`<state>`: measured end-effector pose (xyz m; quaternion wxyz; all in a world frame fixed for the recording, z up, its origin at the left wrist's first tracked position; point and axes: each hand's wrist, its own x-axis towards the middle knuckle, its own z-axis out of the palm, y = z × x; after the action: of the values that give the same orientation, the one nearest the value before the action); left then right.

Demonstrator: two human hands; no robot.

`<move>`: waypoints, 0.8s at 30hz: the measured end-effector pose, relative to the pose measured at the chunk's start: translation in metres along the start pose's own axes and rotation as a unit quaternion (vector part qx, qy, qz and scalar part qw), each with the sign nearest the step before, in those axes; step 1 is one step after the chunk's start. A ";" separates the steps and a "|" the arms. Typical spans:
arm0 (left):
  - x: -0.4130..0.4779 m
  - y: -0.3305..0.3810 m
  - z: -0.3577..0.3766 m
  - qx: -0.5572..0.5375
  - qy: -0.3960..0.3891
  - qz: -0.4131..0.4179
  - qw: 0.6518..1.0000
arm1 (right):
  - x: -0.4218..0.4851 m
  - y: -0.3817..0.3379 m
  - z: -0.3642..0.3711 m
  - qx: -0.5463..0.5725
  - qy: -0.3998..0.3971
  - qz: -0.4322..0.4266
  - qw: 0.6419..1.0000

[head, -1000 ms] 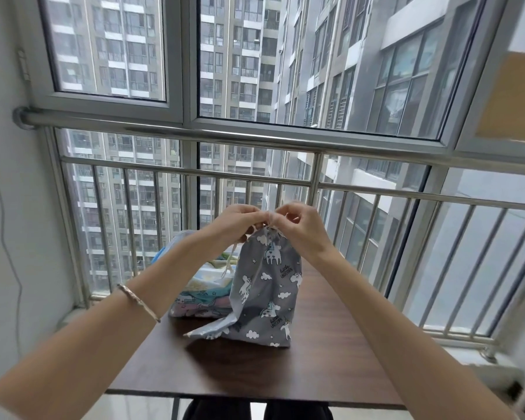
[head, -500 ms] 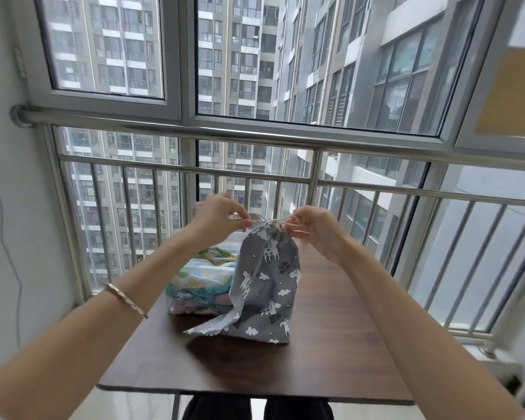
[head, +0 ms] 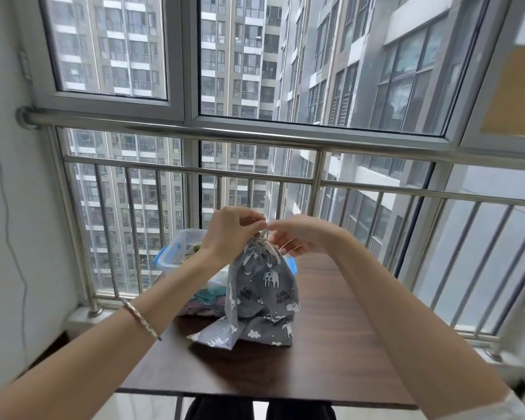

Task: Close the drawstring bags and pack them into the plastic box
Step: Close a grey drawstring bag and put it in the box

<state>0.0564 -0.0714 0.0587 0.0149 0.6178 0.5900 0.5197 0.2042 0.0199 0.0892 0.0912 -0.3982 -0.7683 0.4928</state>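
Dark wood worktop (head: 331,344) by the railing (head: 255,176), and the clear plastic box (head: 176,253) sits at its far left with colourful fabric showing through the wall. The grey unicorn drawstring bag (head: 261,292) stands upright just right of the box, top cinched. 2 hands meet above it, left hand (head: 231,228) and right hand (head: 303,237), fingers (head: 252,220) pinching the cord (head: 265,234).

Only txt I can read: "little unicorn", printed 2x on near side of my bag (head: 264,286).

Bare forearms (head: 88,359), silver bangle (head: 141,319) on left wrist, dark trousers (head: 219,410), white right sleeve (head: 520,406)
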 end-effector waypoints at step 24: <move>0.011 -0.004 -0.009 -0.123 -0.066 -0.010 0.990 | -0.001 0.000 0.008 0.115 0.086 -0.158 0.977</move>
<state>0.0448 -0.0674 0.0676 0.1353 0.6382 0.5257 0.5460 0.2004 0.0137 0.0850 0.2787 -0.2993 -0.7492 0.5210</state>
